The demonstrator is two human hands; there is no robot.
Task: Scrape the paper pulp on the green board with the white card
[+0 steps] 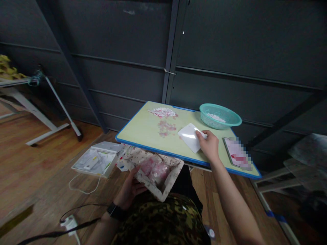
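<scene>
My right hand is closed on a white card that lies tilted on the pale green table, near its front edge. My left hand grips the underside of a speckled cardboard box held below the table edge, over my lap; the box holds several small pink and white pieces. Two loose heaps of similar pieces lie on the table: a white pile at the back and a pink patch in front of it.
A teal plastic basket with white pieces stands at the table's back right. A phone lies at the right front. On the wooden floor to the left are an open white box, cables and a power strip. Dark wall panels behind.
</scene>
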